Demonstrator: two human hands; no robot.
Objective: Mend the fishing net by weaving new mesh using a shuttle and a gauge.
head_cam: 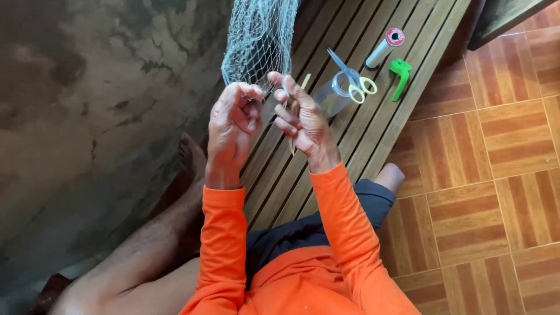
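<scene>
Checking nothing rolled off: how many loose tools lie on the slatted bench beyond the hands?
3: scissors nearest the right hand, a spool beyond them, a green tool toward the bench edge. Others may be hidden behind the hands.

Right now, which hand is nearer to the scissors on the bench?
Right. The right hand is just left of the scissors; the left hand is farther left, beyond it.

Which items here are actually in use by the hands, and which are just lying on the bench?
In use:
- net, pinched by left hand
- thin wooden netting needle, in right hand

Lying about on the slatted bench:
- scissors
- clear plastic container
- spool with red end
- green tool
</scene>
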